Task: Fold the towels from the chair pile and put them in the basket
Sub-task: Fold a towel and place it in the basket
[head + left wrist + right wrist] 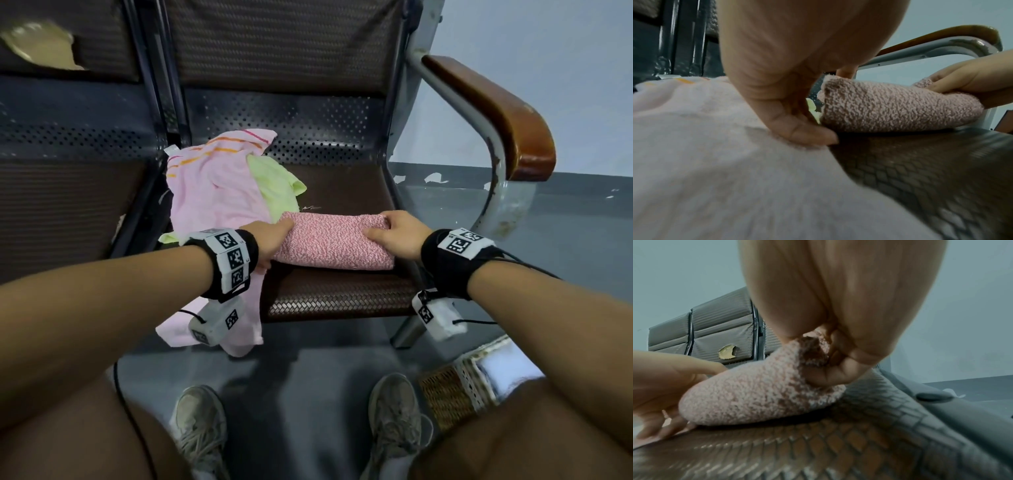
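A folded, speckled pink towel (334, 241) (898, 108) (760, 394) lies across the brown woven chair seat (342, 298). My right hand (397, 233) (830, 368) grips its right end, with the thumb pressed into the front and the fingers curled over the top. My left hand (272, 241) (797, 123) is set against its left end with straight fingers, and its thumb rests on a pale pink striped towel (212, 192) (715, 146). A lime green towel (274, 185) lies partly under that one. The woven basket (469, 377) stands on the floor at lower right.
The chair's wooden armrest (496, 113) curves along the right side of the seat. A second seat (68, 205) adjoins on the left. The pale pink towel hangs over the seat's front edge. My shoes (394, 421) are on the grey floor below.
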A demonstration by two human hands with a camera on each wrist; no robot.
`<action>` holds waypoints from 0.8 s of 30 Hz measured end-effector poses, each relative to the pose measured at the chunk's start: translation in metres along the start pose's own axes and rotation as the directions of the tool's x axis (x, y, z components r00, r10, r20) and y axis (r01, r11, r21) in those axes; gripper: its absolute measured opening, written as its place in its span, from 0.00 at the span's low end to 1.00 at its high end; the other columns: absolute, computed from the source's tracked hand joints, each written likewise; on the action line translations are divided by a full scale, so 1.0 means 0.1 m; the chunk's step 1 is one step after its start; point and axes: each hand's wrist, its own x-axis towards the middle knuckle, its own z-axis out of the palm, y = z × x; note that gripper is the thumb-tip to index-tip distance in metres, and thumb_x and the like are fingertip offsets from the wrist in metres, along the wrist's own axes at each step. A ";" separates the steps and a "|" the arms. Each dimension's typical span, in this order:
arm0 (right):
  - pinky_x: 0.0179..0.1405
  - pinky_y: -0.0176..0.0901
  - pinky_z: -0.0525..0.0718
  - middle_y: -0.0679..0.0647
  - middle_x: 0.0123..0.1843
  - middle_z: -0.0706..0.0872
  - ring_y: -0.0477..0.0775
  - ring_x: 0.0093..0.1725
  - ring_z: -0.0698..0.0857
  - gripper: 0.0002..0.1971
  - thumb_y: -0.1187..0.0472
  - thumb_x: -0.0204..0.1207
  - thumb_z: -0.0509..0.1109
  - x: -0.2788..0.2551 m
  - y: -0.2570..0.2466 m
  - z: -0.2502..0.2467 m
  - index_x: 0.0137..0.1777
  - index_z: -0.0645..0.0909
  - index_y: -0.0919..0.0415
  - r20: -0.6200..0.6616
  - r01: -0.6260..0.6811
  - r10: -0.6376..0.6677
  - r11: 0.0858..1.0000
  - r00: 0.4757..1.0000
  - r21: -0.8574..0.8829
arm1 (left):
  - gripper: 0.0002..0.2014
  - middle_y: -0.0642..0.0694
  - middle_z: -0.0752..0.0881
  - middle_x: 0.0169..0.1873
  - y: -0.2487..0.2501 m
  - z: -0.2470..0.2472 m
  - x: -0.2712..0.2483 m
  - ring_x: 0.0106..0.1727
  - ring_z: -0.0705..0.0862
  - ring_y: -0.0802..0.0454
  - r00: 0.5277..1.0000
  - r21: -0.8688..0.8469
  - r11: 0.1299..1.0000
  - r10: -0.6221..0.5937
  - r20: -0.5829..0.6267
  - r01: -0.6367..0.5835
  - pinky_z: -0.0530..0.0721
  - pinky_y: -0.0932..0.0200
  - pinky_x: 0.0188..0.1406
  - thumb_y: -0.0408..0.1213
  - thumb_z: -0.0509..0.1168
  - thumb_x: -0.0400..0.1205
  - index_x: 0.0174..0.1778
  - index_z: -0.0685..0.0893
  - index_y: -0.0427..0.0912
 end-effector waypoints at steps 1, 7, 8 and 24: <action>0.68 0.56 0.83 0.56 0.56 0.91 0.57 0.57 0.89 0.12 0.53 0.81 0.72 0.03 -0.01 0.01 0.58 0.85 0.59 0.013 -0.039 0.039 0.999 0.999 0.018 | 0.34 0.34 0.90 0.39 0.01 0.01 -0.01 0.33 0.90 0.39 0.995 -0.081 0.994 -0.073 0.072 0.079 0.89 0.52 0.40 0.71 0.57 0.78 0.57 0.76 0.40; 0.37 0.48 0.88 0.61 0.39 0.87 0.56 0.37 0.87 0.08 0.61 0.74 0.76 0.02 -0.10 0.02 0.47 0.84 0.66 0.027 -0.206 0.204 0.976 0.979 0.075 | 0.33 0.37 0.91 0.43 0.17 0.04 -0.05 0.35 0.93 0.45 0.978 -0.354 0.933 0.015 0.206 0.060 0.90 0.57 0.30 0.59 0.74 0.74 0.62 0.76 0.35; 0.40 0.50 0.91 0.61 0.41 0.88 0.57 0.39 0.88 0.09 0.62 0.74 0.76 0.00 -0.12 0.01 0.48 0.84 0.68 0.047 -0.234 0.231 0.970 0.972 0.072 | 0.31 0.37 0.91 0.47 0.21 0.03 -0.06 0.38 0.93 0.46 0.987 -0.436 0.900 0.077 0.143 -0.007 0.91 0.54 0.35 0.51 0.78 0.73 0.63 0.78 0.33; 0.59 0.50 0.88 0.58 0.58 0.92 0.56 0.57 0.92 0.21 0.62 0.74 0.79 -0.76 -0.76 -0.35 0.66 0.84 0.65 -0.137 0.143 -0.077 0.804 0.988 0.577 | 0.34 0.46 0.89 0.62 0.77 -0.18 -0.99 0.60 0.89 0.50 0.804 -0.740 0.587 0.585 0.109 -0.327 0.86 0.54 0.55 0.50 0.79 0.70 0.71 0.79 0.43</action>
